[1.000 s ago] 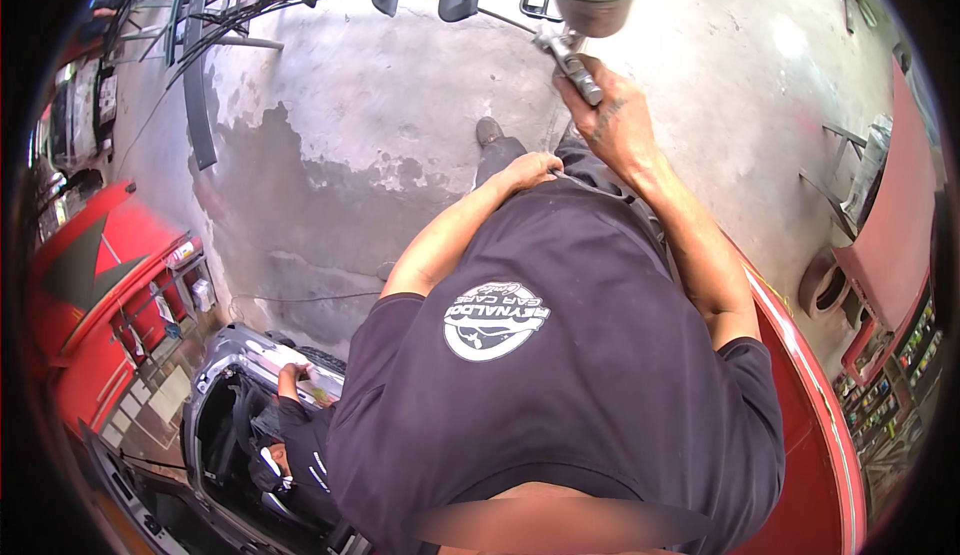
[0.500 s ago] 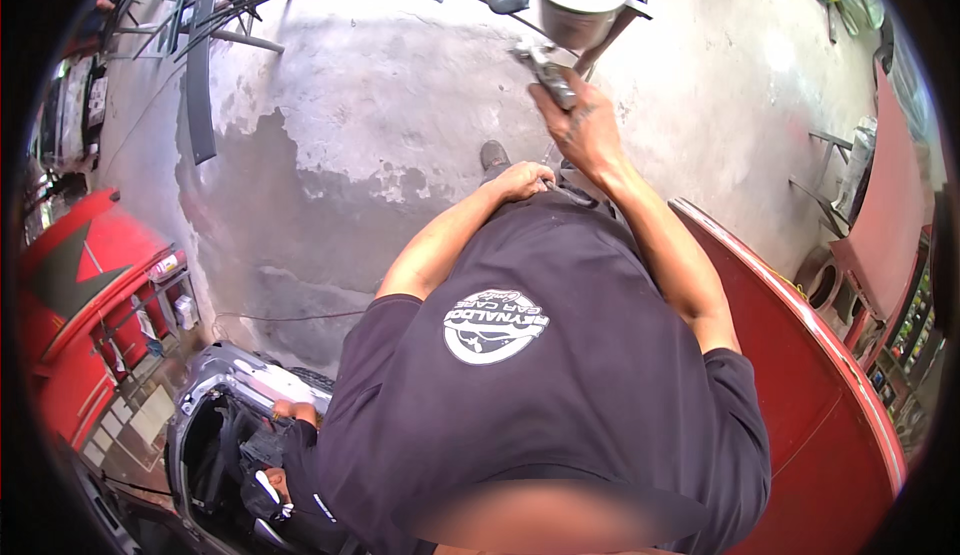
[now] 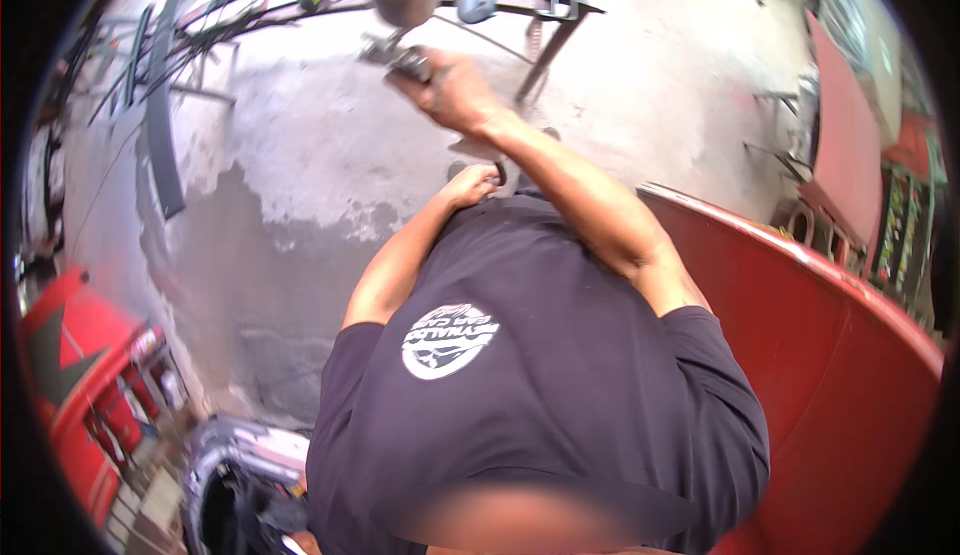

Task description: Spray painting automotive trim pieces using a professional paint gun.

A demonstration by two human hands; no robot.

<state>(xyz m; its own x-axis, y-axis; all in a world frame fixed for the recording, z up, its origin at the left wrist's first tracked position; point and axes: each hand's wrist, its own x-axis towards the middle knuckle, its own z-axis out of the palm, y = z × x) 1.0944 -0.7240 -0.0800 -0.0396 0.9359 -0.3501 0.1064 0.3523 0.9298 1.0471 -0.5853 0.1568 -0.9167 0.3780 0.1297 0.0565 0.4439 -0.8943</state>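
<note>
My right hand [image 3: 455, 93] grips a metal spray gun [image 3: 398, 59], held out in front of me. Over the gun sits its paint cup [image 3: 402, 0], grey-brown with a pale round top. My left hand [image 3: 470, 187] is closed close to my waist, below and slightly right of the gun. A short dark hose [image 3: 501, 172] curves up at its fingers; most of it is hidden. Motion blurs the gun and cup somewhat.
Ahead stands a dark metal rack [image 3: 560, 40] holding trim pieces, with long dark strips [image 3: 165, 145] at its left. A large red panel [image 3: 790, 355] is close on my right. Red bodywork [image 3: 75, 375] and a dark car part [image 3: 245, 485] lie left, a person beside it.
My right hand has swung left with the spray gun and cup. The left hand has moved slightly left, and the whole view has turned, bringing more of the rack into sight.
</note>
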